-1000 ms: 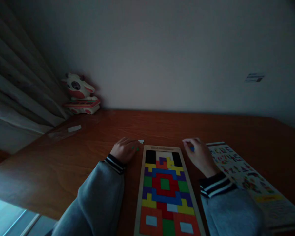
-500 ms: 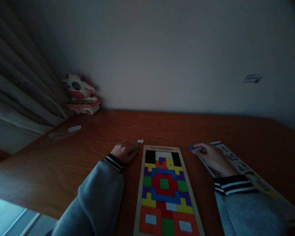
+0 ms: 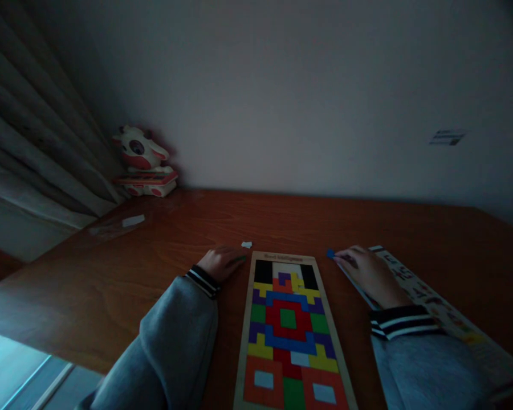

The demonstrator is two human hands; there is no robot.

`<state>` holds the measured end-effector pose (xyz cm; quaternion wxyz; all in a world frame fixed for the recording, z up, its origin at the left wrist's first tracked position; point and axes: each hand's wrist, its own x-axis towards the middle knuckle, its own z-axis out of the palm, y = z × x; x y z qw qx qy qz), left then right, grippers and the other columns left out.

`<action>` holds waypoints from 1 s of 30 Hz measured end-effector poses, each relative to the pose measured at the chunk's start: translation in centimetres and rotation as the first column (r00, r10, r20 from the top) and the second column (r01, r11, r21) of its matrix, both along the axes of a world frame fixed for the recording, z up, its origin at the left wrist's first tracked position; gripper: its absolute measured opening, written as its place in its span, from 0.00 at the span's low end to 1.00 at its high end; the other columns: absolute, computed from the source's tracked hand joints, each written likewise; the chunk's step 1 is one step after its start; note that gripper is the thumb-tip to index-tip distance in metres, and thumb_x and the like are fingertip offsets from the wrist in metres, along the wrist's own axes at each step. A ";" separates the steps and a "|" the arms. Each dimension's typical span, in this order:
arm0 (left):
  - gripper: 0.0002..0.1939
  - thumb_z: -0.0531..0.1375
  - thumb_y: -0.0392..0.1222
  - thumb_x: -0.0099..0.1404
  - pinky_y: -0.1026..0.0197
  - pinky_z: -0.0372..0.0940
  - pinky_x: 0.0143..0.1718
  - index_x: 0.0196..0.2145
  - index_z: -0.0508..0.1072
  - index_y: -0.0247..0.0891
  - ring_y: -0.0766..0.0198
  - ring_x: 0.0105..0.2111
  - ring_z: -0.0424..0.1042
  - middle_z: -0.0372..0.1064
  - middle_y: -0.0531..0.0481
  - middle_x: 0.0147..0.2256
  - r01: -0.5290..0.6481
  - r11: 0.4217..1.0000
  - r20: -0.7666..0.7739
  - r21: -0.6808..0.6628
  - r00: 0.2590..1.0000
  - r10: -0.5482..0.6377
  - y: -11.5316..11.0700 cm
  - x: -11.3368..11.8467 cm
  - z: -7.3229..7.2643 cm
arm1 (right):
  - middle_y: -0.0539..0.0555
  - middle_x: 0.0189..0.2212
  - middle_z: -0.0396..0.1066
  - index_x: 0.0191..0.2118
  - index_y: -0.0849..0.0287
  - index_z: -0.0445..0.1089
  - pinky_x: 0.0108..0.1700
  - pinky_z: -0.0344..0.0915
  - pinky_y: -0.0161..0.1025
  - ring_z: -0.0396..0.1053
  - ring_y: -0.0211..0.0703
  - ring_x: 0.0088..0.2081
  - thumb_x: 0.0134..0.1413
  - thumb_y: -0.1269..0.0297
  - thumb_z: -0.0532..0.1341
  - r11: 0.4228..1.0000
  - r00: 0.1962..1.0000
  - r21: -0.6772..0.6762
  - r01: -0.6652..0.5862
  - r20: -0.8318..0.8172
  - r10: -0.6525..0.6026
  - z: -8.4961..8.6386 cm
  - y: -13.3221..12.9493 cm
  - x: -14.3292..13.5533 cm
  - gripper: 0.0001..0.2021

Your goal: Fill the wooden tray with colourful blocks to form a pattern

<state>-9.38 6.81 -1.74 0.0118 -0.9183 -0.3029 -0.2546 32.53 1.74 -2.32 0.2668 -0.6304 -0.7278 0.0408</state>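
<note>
Mostly filled wooden tray, coloured blocks inside

Grey sleeves, white-striped black cuffs

I pinch the edge of a small blue piece with my right fingers, just beyond the near-left edge of a printed sheet that my right sleeve partly covers. My left fingers lie low over the worktop, with a bit of dark green showing at them; I can't tell whether I grip it. Between my two hands lies the wooden puzzle board, mostly filled with coloured pieces. A white scrap sits near my left fingers. Back left, a cow toy stands near the curtain.
</note>
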 end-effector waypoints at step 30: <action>0.19 0.51 0.37 0.71 0.48 0.67 0.51 0.57 0.70 0.42 0.53 0.51 0.70 0.70 0.41 0.54 0.064 0.998 -0.032 -0.028 0.997 -0.065 -0.8 2.0 -0.9 | 0.61 0.37 0.74 0.35 0.57 0.75 0.37 0.65 0.47 0.71 0.51 0.34 0.63 0.54 0.50 0.977 0.976 0.119 0.179 0.105 -0.191 0.1 -0.1 0.0 0.19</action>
